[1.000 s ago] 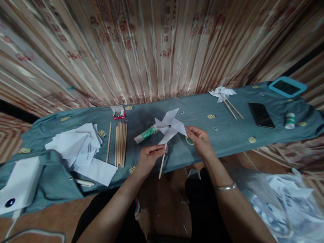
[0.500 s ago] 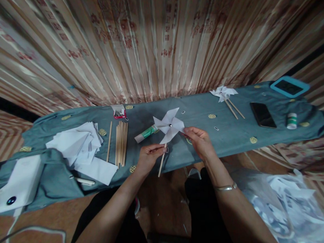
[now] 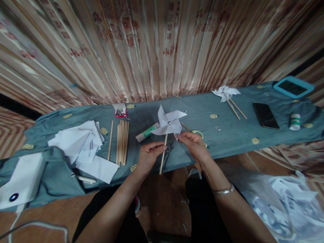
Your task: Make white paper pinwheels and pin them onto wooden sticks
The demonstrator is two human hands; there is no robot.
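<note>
Left hand [image 3: 150, 154] pinched the stick [image 3: 162, 163] below the paper pinwheel [image 3: 169, 123], seemingly steadying it over the table [image 3: 232, 136]! Right hand [image 3: 194, 145] nipped one blade [image 3: 175, 128] between fingertips, likely to stop it turning.

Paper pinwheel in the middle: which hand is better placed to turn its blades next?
Probably the right hand: its fingertips are at the lower blade tip of the pinwheel. The left hand pinches the stick below the blades, so it seems better suited to steadying.
</note>
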